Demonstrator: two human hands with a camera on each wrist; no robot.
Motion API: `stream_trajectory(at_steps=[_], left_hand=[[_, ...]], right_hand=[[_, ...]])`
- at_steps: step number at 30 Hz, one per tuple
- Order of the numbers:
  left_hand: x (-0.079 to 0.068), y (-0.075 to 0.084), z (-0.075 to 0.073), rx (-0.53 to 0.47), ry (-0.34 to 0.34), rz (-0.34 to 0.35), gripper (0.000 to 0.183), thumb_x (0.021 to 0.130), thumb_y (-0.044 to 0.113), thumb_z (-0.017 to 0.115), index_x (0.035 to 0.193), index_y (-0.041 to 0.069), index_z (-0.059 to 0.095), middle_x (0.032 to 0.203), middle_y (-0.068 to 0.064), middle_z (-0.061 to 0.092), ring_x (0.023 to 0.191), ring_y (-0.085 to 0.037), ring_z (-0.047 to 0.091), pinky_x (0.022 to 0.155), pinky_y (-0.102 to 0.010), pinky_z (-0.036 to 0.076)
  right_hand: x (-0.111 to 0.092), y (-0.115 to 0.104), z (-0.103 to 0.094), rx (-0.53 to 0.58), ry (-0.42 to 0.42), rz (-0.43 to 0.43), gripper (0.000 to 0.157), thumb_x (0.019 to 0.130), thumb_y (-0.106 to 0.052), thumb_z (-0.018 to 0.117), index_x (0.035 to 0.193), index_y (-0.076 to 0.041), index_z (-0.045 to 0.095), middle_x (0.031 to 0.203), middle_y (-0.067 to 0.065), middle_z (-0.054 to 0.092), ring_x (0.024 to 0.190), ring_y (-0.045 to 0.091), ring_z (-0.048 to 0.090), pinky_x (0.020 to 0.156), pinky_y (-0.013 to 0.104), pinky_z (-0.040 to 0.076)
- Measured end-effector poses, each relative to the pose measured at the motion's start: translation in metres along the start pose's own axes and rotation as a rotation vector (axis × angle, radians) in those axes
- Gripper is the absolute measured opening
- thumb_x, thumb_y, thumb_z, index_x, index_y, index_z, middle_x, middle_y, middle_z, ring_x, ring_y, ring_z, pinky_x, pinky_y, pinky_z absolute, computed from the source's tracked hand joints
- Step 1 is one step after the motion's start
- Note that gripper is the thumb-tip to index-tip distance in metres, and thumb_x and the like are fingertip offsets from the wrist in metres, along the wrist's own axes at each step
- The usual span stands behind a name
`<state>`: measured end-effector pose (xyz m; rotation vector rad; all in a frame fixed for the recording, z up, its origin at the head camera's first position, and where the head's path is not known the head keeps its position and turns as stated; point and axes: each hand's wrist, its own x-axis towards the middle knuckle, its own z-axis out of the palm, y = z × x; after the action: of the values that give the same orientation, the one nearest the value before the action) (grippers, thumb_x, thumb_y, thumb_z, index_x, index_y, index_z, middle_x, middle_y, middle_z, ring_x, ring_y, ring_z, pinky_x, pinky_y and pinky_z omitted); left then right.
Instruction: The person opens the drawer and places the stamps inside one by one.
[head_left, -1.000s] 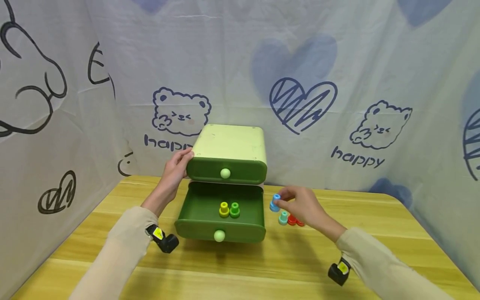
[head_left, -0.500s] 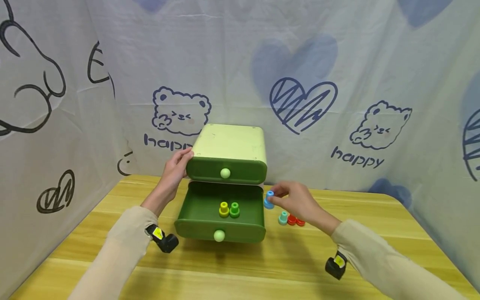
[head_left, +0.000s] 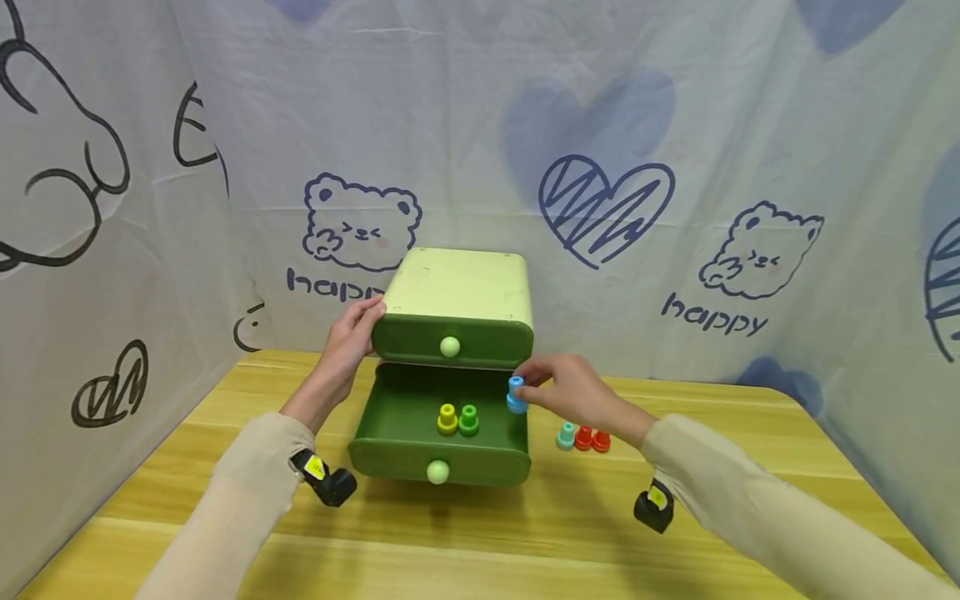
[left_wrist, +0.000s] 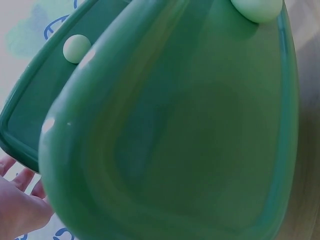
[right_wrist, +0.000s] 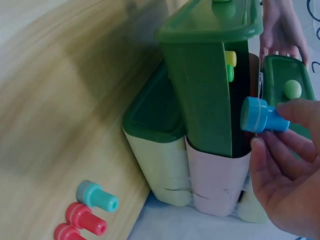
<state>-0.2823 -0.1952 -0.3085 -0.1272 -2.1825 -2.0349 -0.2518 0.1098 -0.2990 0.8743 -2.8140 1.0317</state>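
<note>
The right hand (head_left: 573,389) is pinching the blue peg (head_left: 516,397) just inside the right edge of the pulled-out drawer (head_left: 480,463), while the left hand (head_left: 347,340), fingers loosely extended, is resting against the cabinet (head_left: 461,285), well apart from the peg.

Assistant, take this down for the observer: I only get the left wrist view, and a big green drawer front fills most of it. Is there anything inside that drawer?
Observer: Yes. A yellow piece and a green piece stand side by side in the open drawer.
Operator: What is the right hand doing?
Observer: The right hand is pinching a blue piece.
Operator: Any more pieces on the table?
Observer: Three: a turquoise piece and two red pieces stand on the table, right of the drawer in the head view.
</note>
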Motion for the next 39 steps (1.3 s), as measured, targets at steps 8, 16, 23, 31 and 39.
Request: stream_trajectory(at_steps=[8, 16, 23, 31, 39], left_hand=[[0.000, 0.000, -0.001, 0.009, 0.007, -0.002, 0.054, 0.103, 0.033, 0.042, 0.150, 0.008, 0.032, 0.151, -0.012, 0.034, 0.120, -0.025, 0.044, 0.098, -0.037, 0.040], [-0.001, 0.001, -0.001, 0.013, 0.002, 0.001, 0.054, 0.103, 0.033, 0.042, 0.151, 0.008, 0.032, 0.152, -0.011, 0.032, 0.122, -0.027, 0.043, 0.101, -0.039, 0.039], [-0.001, 0.001, -0.001, 0.014, -0.002, 0.008, 0.054, 0.104, 0.033, 0.041, 0.151, 0.008, 0.032, 0.152, -0.011, 0.032, 0.123, -0.027, 0.043, 0.100, -0.039, 0.039], [-0.002, 0.002, -0.001, 0.020, -0.002, 0.013, 0.054, 0.104, 0.033, 0.041, 0.150, 0.008, 0.032, 0.151, -0.012, 0.034, 0.119, -0.025, 0.045, 0.098, -0.037, 0.040], [-0.001, 0.000, 0.000, 0.022, -0.004, 0.006, 0.054, 0.104, 0.033, 0.042, 0.150, 0.009, 0.032, 0.150, -0.011, 0.035, 0.114, -0.023, 0.046, 0.096, -0.035, 0.041]], right_hand=[[0.014, -0.001, 0.004, -0.029, -0.084, -0.047, 0.024, 0.091, -0.015, 0.068, 0.109, 0.001, 0.069, 0.092, 0.003, 0.070, 0.085, 0.017, 0.063, 0.074, 0.032, 0.053], [0.019, -0.001, 0.015, 0.004, -0.148, -0.050, 0.022, 0.089, -0.011, 0.069, 0.105, 0.003, 0.070, 0.090, 0.004, 0.071, 0.080, 0.013, 0.064, 0.072, 0.028, 0.053], [0.026, -0.005, 0.020, 0.071, -0.195, -0.023, 0.017, 0.087, -0.010, 0.071, 0.099, 0.002, 0.072, 0.088, 0.005, 0.072, 0.082, 0.014, 0.066, 0.073, 0.027, 0.054], [0.033, -0.007, 0.021, 0.012, -0.222, -0.043, 0.015, 0.086, -0.009, 0.072, 0.097, 0.001, 0.072, 0.087, 0.004, 0.072, 0.082, 0.013, 0.066, 0.073, 0.026, 0.053], [0.033, -0.005, 0.024, -0.027, -0.243, -0.070, 0.015, 0.087, -0.009, 0.071, 0.098, 0.001, 0.072, 0.090, 0.006, 0.072, 0.085, 0.015, 0.068, 0.074, 0.026, 0.054]])
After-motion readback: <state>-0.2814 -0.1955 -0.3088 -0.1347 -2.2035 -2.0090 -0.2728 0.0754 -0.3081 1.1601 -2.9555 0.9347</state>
